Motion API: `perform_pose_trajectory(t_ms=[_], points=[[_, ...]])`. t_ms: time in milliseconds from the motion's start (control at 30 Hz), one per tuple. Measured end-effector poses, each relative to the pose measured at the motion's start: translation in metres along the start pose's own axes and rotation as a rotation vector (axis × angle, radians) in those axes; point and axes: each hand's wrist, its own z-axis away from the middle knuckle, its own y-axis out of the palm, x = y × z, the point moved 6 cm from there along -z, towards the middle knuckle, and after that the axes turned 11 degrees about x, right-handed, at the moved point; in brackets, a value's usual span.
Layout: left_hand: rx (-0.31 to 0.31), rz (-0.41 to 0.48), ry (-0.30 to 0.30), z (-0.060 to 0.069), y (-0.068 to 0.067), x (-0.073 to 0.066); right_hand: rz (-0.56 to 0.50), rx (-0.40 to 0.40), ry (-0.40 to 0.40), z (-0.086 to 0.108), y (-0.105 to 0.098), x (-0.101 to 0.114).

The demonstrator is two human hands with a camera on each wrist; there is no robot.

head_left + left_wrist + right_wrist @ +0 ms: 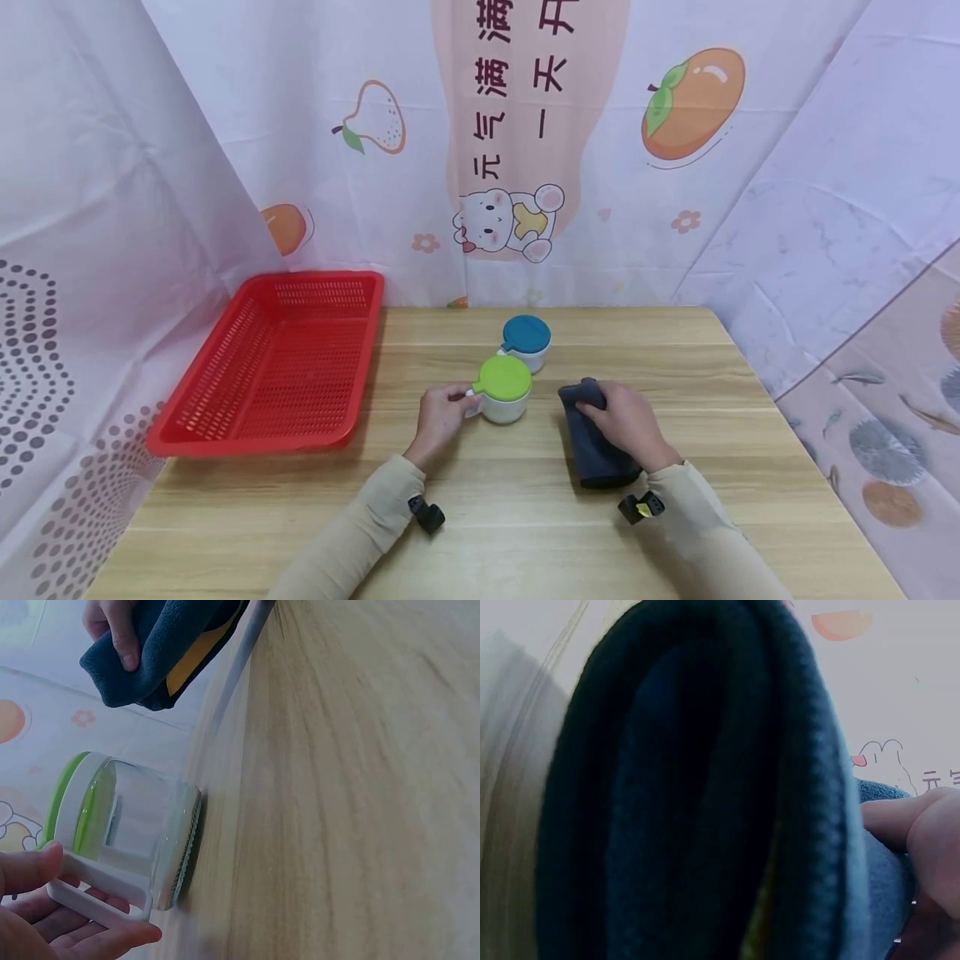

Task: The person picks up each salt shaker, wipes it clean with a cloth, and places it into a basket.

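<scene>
The left grip [441, 414] holds the green-lidded jar [505, 389] by its handle [90, 906], near the blue-lidded jar [527, 337]. The right grip [628, 422] pinches a folded dark cloth [592, 450]

We count two jars [504, 382] [527, 333], one at our left fingers [112, 941], one beyond; one cloth [592, 450] in our right fingers [124, 637]; one basket [292, 379] further left; one table [525, 525] beneath; two wrist cameras [427, 516] [636, 508] behind.

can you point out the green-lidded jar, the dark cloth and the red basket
green-lidded jar [505, 383]: head view, on top of its lid
dark cloth [595, 446]: head view, on its folded middle
red basket [300, 371]: head view, on its bare bottom
</scene>
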Motion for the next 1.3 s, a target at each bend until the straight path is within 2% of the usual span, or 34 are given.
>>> perform_pose_trajectory(t_ms=[267, 533, 700, 900, 1000, 1167, 1300], points=[[-0.005, 0.006, -0.026, 0.000, 0.000, 0.001, -0.002, 0.025, 0.002, -0.002, 0.001, 0.001], [0.023, -0.012, -0.013, 0.001, 0.001, -0.001, -0.019, 0.015, -0.002, -0.002, -0.001, 0.004], [0.078, -0.031, -0.048, 0.001, 0.003, -0.001, -0.012, 0.006, -0.009, -0.002, -0.001, 0.006], [0.148, -0.148, -0.026, -0.001, 0.005, -0.005, -0.020, 0.005, -0.013, -0.004, -0.003, 0.008], [0.183, -0.179, -0.027, -0.002, 0.005, -0.006, -0.013, 0.010, -0.016, -0.004, -0.003, 0.010], [0.226, -0.198, -0.042, -0.001, 0.006, -0.004, -0.002, 0.028, -0.024, -0.002, -0.002, 0.015], [0.239, -0.196, -0.032, 0.000, 0.007, -0.005, -0.013, 0.039, -0.030, -0.002, -0.001, 0.020]])
